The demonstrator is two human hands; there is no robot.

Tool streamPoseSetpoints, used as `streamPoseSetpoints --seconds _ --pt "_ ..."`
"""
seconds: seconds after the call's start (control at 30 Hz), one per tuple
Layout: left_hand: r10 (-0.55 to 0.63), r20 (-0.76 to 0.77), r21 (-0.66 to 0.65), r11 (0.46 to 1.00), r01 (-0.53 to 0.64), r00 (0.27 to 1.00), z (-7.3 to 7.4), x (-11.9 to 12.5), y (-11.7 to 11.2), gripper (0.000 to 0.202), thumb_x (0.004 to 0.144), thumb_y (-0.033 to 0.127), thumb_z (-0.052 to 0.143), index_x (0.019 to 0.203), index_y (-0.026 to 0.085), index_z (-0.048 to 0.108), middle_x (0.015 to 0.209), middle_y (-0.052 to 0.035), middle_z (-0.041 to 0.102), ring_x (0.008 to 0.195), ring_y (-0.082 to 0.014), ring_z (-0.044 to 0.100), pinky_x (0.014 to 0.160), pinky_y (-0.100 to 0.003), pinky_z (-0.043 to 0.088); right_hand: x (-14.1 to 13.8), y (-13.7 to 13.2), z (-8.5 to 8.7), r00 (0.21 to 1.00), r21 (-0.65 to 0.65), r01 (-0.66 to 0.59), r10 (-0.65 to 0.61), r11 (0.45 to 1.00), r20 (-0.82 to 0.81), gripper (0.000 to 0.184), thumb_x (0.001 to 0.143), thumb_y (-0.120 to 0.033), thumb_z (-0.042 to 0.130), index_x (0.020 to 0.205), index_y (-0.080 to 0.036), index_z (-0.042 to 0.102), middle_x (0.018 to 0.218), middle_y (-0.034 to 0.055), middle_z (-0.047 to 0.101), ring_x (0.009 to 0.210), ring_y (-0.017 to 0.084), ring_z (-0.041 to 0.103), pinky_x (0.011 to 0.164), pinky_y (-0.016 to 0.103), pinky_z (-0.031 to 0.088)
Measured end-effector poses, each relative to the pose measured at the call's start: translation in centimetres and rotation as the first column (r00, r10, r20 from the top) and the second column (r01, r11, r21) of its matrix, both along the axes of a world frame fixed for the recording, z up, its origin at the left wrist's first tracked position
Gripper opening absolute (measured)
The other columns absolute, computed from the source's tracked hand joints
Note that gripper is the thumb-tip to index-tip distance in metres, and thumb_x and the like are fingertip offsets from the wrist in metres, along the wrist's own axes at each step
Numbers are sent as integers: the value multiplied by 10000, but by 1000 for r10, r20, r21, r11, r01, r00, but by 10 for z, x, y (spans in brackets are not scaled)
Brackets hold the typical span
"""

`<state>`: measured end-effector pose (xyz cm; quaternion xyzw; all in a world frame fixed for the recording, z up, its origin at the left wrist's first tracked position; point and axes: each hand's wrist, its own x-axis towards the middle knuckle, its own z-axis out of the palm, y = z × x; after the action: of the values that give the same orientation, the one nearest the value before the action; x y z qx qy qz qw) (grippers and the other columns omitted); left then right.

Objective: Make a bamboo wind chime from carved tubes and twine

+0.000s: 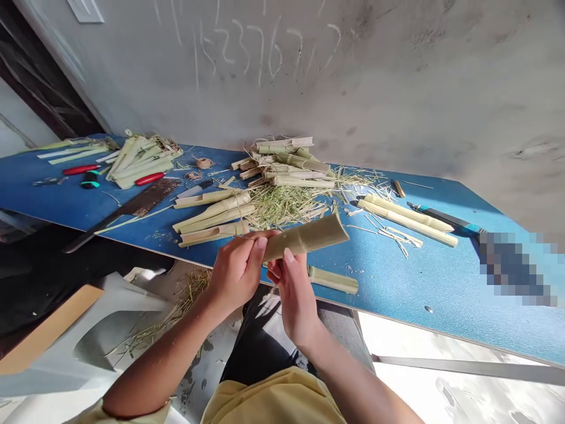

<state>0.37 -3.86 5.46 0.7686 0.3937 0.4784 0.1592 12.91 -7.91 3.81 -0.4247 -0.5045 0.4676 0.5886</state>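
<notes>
A pale green split bamboo piece (309, 237) is held up over the near edge of the blue table (397, 277). My left hand (236, 271) is closed around its near end. My right hand (293, 291) is just below and beside it, fingers curled, with the thumb pressed against the piece's underside. A shorter bamboo piece (333, 280) lies on the table just past my right hand.
Bundles of split bamboo (216, 215) and loose shavings (282, 203) cover the table's middle. A big rusty knife (132, 209) lies at left near red-handled tools (150, 178). Two long strips (406, 219) and a blue-handled blade (445, 219) lie at right. A white plastic chair (101, 335) stands below left.
</notes>
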Motion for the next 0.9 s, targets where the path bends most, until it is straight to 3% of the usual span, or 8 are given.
streamPoseSetpoints --seconds 0.1,0.23,0.43,0.53,0.67,0.73,0.83,0.9 --pt "101 -25 68 993 -99 995 -24 -7 -20 403 1114 299 366 1052 235 758 1065 -95 817 1006 -222 771 900 -339 578 -15 -21 -22 941 -148 -99 44 984 -336 460 920 -718 564 975 -265 504 923 59 531 841 208 530 741 341 541" --pt "190 -91 149 973 -175 977 -45 -13 -22 441 1111 308 339 958 229 744 887 -77 805 819 -203 755 804 -326 573 -20 -33 -39 904 -246 -175 57 953 -423 532 772 -739 679 884 -250 502 878 55 512 806 207 493 726 347 514" --pt "178 -120 94 981 -167 977 -43 -13 0 411 1095 293 355 859 228 685 796 -56 774 722 -193 728 735 -309 550 -13 -31 -46 913 -188 -233 148 954 -381 284 761 -423 689 849 -236 495 809 -6 468 699 139 377 610 247 380" --pt "131 -131 66 990 -123 983 -40 -13 6 362 1085 275 380 854 232 656 795 -47 772 701 -190 711 720 -304 527 -11 -32 -53 934 -187 -232 165 954 -318 252 787 -337 694 952 -247 526 858 -9 538 756 140 448 647 237 405" --pt "58 -87 74 996 -52 995 -40 -14 7 344 1085 275 379 837 243 615 810 -42 747 755 -191 695 753 -305 517 8 -42 -56 967 -228 -229 193 946 -169 323 902 -413 666 1176 -262 587 1185 66 665 1051 200 609 886 337 513" --pt "74 -64 105 992 -67 995 -42 -16 8 366 1088 289 371 791 244 580 773 -42 703 754 -192 667 759 -311 513 29 -52 -51 979 -257 -170 193 951 67 356 944 -457 645 1241 -262 625 1275 94 680 1147 245 634 933 386 522" --pt "90 -23 102 991 -87 996 -43 -17 10 394 1101 311 363 760 242 549 715 -23 651 668 -171 615 703 -301 494 63 -67 -35 808 -137 -36 110 990 578 261 983 -454 637 1128 -248 704 1037 78 747 934 242 697 748 351 514" --pt "76 20 50 996 -77 997 -42 -17 10 420 1116 338 348 762 236 550 693 -12 635 615 -152 588 660 -289 477 78 -73 -20 660 66 12 -57 998 749 198 1013 -390 613 919 -231 684 774 26 691 659 180 631 591 310 427"
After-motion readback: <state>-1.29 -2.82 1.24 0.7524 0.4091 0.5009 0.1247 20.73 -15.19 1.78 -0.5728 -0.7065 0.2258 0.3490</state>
